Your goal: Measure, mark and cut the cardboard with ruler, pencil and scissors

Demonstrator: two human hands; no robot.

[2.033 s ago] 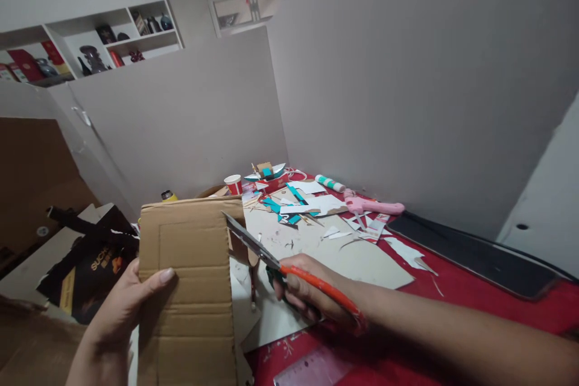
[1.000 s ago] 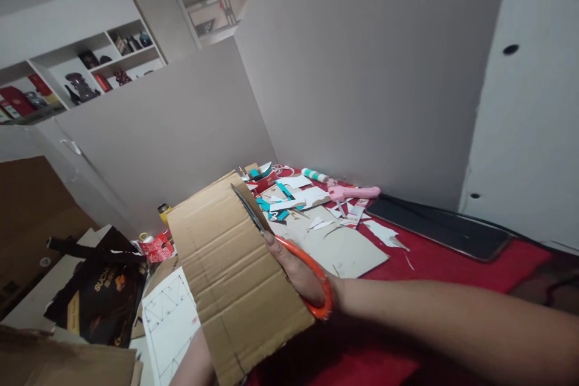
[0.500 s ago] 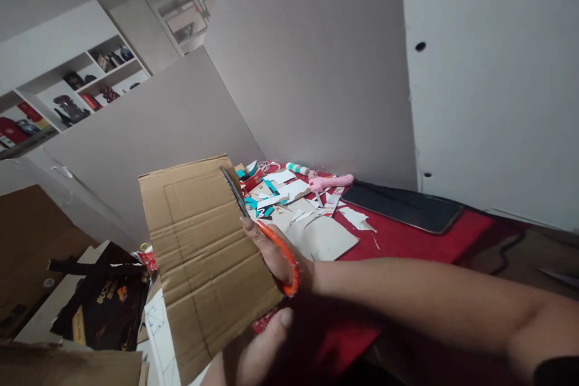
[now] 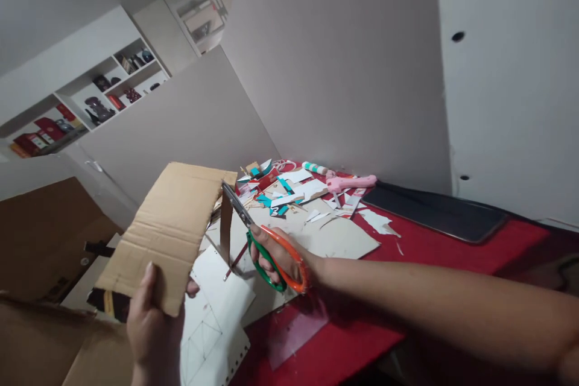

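A creased piece of brown cardboard (image 4: 167,223) is held up, tilted, by my left hand (image 4: 156,319), its thumb on the near face and the other fingers behind. My right hand (image 4: 275,253) is closed round the handles of scissors (image 4: 239,205) with one orange and one green loop. The blade tips meet the cardboard's upper right edge. From that corner a narrow cut strip (image 4: 226,229) hangs down, still joined at the top. Below lies a white sheet (image 4: 212,325) with pencil-drawn triangles, and a pencil (image 4: 235,262) rests close to the strip.
Paper and teal scraps (image 4: 284,193) litter the back of the red-covered table (image 4: 353,313). A pink glue gun (image 4: 350,183) lies beside a dark flat slab (image 4: 434,214). Grey panels (image 4: 344,60) rise behind. Cardboard boxes (image 4: 54,235) stand at left.
My left hand has come up into fuller view and the cardboard has turned and tilted. A strip along its right side now hangs away. The scissors' green handle has come into view.
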